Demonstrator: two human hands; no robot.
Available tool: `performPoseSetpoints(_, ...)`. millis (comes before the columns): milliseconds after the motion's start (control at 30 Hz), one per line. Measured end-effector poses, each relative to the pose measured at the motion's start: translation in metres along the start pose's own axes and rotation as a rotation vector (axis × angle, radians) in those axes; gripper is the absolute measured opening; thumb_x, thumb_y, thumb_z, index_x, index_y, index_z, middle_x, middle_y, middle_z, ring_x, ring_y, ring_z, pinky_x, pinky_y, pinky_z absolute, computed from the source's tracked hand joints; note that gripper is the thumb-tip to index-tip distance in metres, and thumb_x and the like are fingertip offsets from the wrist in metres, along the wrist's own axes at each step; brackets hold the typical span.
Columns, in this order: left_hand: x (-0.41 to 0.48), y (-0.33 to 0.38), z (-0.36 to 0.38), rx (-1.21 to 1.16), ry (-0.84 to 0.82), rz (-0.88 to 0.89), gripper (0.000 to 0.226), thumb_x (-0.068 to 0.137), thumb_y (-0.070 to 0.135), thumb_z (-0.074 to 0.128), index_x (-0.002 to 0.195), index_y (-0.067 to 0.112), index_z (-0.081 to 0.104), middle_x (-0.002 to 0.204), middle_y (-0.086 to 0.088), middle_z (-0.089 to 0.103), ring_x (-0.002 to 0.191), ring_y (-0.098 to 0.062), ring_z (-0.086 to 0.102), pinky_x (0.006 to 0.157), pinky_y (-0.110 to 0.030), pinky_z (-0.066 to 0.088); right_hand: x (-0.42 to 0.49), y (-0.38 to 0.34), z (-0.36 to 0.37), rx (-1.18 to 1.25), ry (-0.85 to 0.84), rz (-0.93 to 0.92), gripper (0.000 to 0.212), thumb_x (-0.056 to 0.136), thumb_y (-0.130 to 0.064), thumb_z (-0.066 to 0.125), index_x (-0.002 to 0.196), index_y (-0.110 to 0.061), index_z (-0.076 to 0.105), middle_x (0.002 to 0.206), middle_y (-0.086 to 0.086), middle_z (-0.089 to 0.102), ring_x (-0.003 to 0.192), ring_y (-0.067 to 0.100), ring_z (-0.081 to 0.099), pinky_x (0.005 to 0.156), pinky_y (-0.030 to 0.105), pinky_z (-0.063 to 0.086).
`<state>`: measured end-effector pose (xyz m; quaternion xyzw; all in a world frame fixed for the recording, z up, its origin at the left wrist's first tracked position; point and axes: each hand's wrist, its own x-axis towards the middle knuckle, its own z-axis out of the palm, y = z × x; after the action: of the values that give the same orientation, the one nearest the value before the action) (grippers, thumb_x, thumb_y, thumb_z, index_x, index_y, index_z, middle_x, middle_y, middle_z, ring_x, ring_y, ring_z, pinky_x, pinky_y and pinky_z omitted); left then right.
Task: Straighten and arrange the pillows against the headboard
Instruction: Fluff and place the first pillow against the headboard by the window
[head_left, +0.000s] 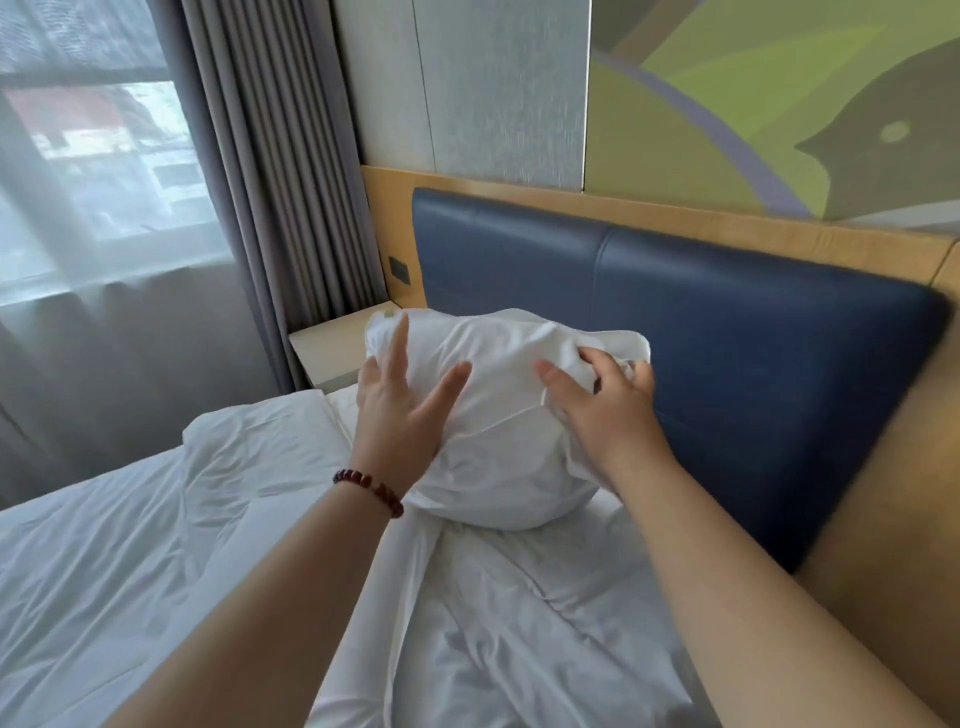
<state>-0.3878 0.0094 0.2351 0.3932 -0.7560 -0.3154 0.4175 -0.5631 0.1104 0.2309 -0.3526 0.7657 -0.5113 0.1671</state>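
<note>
Pillow (498, 415): white and plump, standing on the rumpled bedding at the head of the bed, in front of the left panel of the headboard; whether it touches the panel cannot be told.
Bedding (130, 571): white sheets and duvet, creased and bunched, filling the lower left and the ground under the pillow.
Headboard (753, 364): dark blue padded panels with a vertical seam, set in a light wooden surround (675, 215).
Curtain (270, 182): grey pleated drape beside a sheer-covered window on the left.
Wall art (779, 93): green and grey shapes above the headboard, at right.
Bedside shelf (332, 348): pale, just behind the pillow's left corner.
Left hand (400, 410): laid flat on the pillow's left face, fingers spread, gripping nothing; a dark red bead bracelet (371, 488) circles the wrist.
Right hand (597, 405): fingers closed, pinching a fold of the pillowcase at the pillow's upper right corner.
</note>
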Motion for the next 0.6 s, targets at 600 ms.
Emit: performPoseSetpoints(600, 0.143, -0.045, 0.059, -0.325, 0.231, -0.216, 0.032, 0.098, 0.051, 0.043, 0.116, 0.038, 0.066, 0.109, 0.022, 0.065, 0.107, 0.003, 0.058, 0.099, -0.028, 0.045, 0.181, 0.012, 0.083, -0.778, -0.163, -0.737, 0.086, 0.072, -0.093, 0.001, 0.149, -0.055, -0.001, 0.164, -0.002, 0.011, 0.146, 0.036, 0.018, 0.114, 0.057, 0.021)
